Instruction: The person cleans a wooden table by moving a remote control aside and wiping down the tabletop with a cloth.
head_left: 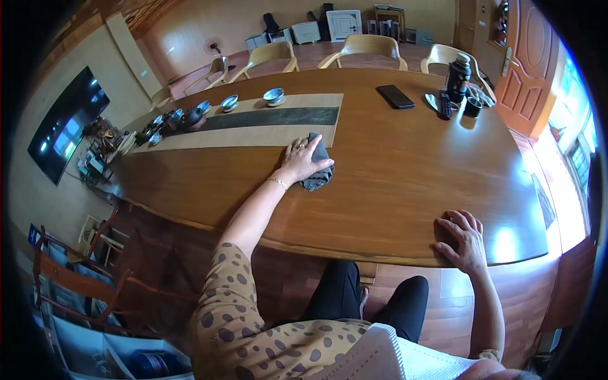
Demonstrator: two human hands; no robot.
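My left hand (300,159) reaches across the wooden table and presses down on a bunched dark grey cloth (318,178). Part of the cloth pokes up between the thumb and the fingers, and the rest is under the palm. The cloth lies beside the near right corner of a beige table runner (253,140) with a dark stripe. My right hand (465,240) rests on the tabletop by the near edge, its fingers loosely spread and slightly bent, with nothing in it.
Several small bowls (273,96) and a dark teapot (193,117) stand on the runner. Toward the far right are a black phone (395,97), a remote (445,106), a flask (458,77) and a dark cup (472,106). Chairs (269,58) line the far side; another chair (82,278) stands near left.
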